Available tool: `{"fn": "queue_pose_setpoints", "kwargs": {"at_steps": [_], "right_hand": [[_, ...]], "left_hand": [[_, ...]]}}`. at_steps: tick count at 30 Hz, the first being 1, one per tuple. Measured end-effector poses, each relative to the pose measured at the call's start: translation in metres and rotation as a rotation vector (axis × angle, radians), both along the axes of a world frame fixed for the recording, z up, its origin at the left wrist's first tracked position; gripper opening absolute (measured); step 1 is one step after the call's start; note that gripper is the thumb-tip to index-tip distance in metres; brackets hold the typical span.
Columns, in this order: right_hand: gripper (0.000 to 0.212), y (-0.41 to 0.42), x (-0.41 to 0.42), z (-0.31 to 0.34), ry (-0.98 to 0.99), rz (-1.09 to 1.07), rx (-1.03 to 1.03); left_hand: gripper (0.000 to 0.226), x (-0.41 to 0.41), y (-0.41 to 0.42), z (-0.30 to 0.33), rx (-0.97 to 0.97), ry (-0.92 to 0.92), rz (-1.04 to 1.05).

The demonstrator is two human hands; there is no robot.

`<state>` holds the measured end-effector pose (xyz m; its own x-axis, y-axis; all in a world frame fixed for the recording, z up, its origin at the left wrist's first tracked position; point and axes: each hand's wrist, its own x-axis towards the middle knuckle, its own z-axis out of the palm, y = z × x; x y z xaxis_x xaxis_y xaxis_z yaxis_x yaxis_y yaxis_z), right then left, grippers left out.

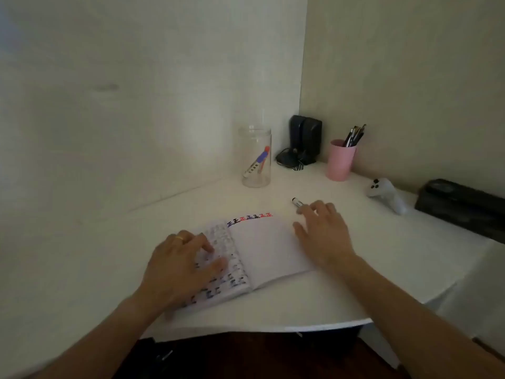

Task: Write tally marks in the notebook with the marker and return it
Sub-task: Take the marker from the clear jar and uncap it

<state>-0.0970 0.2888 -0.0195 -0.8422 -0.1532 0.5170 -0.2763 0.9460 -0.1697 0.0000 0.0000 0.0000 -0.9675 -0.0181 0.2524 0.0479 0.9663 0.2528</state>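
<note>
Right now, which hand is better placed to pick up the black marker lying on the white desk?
The right hand: its fingers already touch the black marker, while the left hand presses flat on the open white notebook.

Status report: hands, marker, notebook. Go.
Left hand flat on open notebook. Right hand over marker on desk, grip unclear. Nothing blocking.

One head-worn wide-angle view looks forward and down from above the near edge of a white desk [314, 296], close enough that both forearms enter from 6 o'clock; it faces the wall corner at 12 o'clock, with straight edges bowed by the lens; the desk's rim curves across the bottom, dark floor below; there is no second view to share anything.
</note>
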Motion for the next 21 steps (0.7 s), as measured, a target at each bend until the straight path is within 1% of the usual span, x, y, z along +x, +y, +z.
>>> {"fn": "queue_pose_setpoints", "kwargs": {"at_steps": [2, 4, 6, 9, 11, 13, 14, 16, 17, 19, 21], "right_hand": [[0.038, 0.000, -0.021, 0.000, 0.005, -0.088, 0.019], [0.038, 0.000, -0.038, 0.000, -0.069, -0.162, 0.086], [0.036, -0.001, -0.049, -0.004, -0.104, -0.164, 0.106], [0.041, -0.005, -0.060, -0.002, -0.130, -0.094, -0.002], [0.034, -0.016, -0.068, 0.008, -0.155, -0.035, -0.108], [0.026, -0.034, -0.072, 0.023, -0.190, 0.029, -0.276], [0.026, -0.044, -0.072, 0.033, -0.245, 0.084, -0.435], [0.030, -0.063, -0.069, 0.052, -0.422, 0.241, -0.859], [0.032, -0.071, -0.066, 0.059, -0.506, 0.315, -1.028], [0.036, -0.085, -0.060, 0.064, -0.646, 0.435, -1.252], [0.044, -0.092, -0.055, 0.057, -0.783, 0.567, -1.401]], "left_hand": [[0.051, -0.017, 0.001, 0.003, 0.009, 0.027, -0.054], [0.052, -0.036, 0.002, 0.006, 0.058, 0.046, -0.128], [0.055, -0.051, 0.005, 0.004, 0.061, 0.020, -0.193], [0.062, -0.068, 0.006, -0.002, 0.034, -0.010, -0.239], [0.068, -0.075, 0.004, -0.004, 0.018, 0.009, -0.232], [0.071, -0.080, 0.001, -0.008, 0.028, 0.018, -0.228], [0.072, -0.080, -0.001, -0.010, 0.037, 0.028, -0.235], [0.072, -0.081, -0.006, -0.013, 0.069, 0.063, -0.249], [0.070, -0.081, -0.009, -0.014, 0.103, 0.081, -0.249], [0.067, -0.079, -0.016, -0.018, 0.210, 0.114, -0.233], [0.065, -0.080, -0.023, -0.020, 0.321, 0.129, -0.213]]}}
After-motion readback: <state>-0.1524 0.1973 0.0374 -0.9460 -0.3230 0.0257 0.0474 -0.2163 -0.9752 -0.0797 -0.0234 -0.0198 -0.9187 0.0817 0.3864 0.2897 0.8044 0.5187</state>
